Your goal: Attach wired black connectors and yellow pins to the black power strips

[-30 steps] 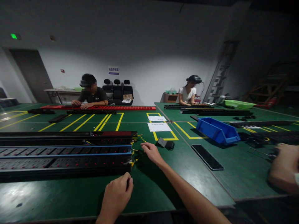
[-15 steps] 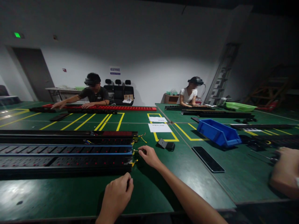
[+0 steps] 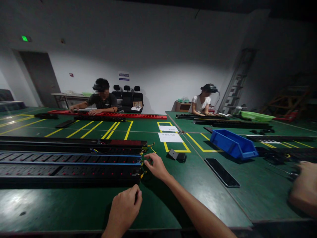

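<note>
Long black power strips (image 3: 81,172) with rows of sockets and small red dots lie side by side at the left, one edged in blue. Short yellow wires (image 3: 142,174) stick out of their right ends. Beside the end of the blue-edged strip is my right hand (image 3: 158,167), thumb and index finger slightly apart, close to the wires; whether they touch is unclear. My left hand (image 3: 125,205) is curled closed just in front of the nearest strip's end, and anything inside it is hidden. Small black bracket-like parts (image 3: 177,155) lie right of my right hand.
A phone (image 3: 222,172) and a blue bin (image 3: 232,144) stand right of the middle. A co-worker's hand (image 3: 305,181) is at the right edge near a screwdriver. Two people work across the green table (image 3: 198,201). White paper sheets (image 3: 170,137) lie ahead.
My right hand's thumb and index finger have parted from their pinch at the wire end. My left hand stays put. The far-left person's outstretched arm has drawn in.
</note>
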